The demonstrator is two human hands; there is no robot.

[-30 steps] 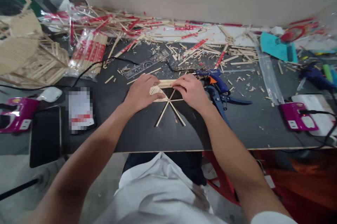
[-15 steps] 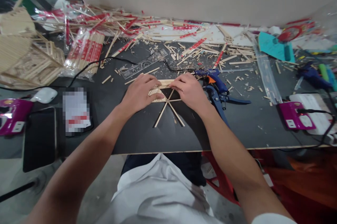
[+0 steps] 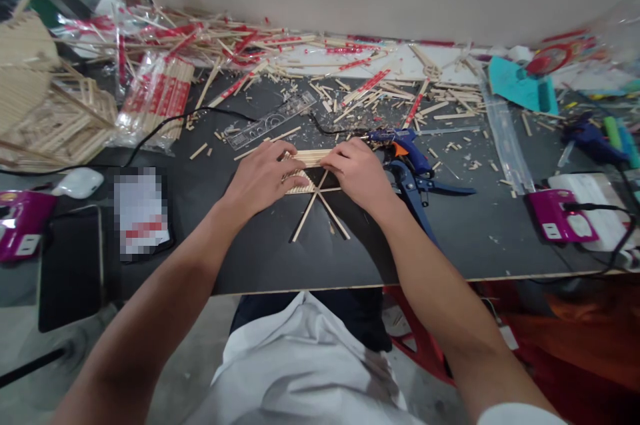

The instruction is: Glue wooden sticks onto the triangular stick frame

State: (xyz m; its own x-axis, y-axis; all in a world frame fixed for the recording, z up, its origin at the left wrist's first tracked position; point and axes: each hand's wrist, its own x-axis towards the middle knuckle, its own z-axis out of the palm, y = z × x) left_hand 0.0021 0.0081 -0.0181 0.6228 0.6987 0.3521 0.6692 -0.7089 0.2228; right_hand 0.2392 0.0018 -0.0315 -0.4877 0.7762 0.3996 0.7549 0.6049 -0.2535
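Note:
A flat frame of thin wooden sticks (image 3: 307,213) lies on the dark tabletop, its spokes meeting at one point and two of them spreading toward me. Between its left spokes, short sticks laid side by side form a panel (image 3: 301,183). My left hand (image 3: 267,175) grips this left portion, fingers curled over the far side and thumb on the near side. My right hand (image 3: 354,168) is closed at the right end of several parallel sticks (image 3: 311,157) along the far edge; its fingertips partly hide them.
Just right of my right hand lie a blue glue gun (image 3: 407,148) and a blue cutter (image 3: 413,192). A clear ruler (image 3: 273,122) and many stick offcuts lie behind. Bagged sticks (image 3: 157,98), a phone (image 3: 70,265) and a larger stick model (image 3: 55,105) are to the left.
The view has shifted slightly. Both hands stay on the stick frame in nearly the same pose, with only slight finger movement.

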